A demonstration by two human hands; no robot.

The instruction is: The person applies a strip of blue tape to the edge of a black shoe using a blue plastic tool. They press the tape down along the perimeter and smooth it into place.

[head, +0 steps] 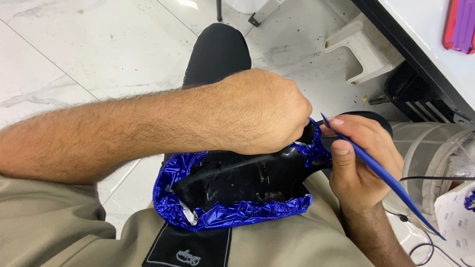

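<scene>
Left hand (262, 111) clenched on blue wrap film (227, 215) atop the black part (237, 180) on the lap, pulling it taut, right hand (363, 163) beside it gripping a blue tucking tool (381, 173).

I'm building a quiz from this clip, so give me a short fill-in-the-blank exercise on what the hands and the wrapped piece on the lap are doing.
1. The black part on the lap is edged with shiny film of the colour ____.
2. The thin blue tool is held in the ____ hand.
3. The left hand pinches the film at the part's ____ end, as the camera sees it.

Missing words: blue; right; right
</scene>
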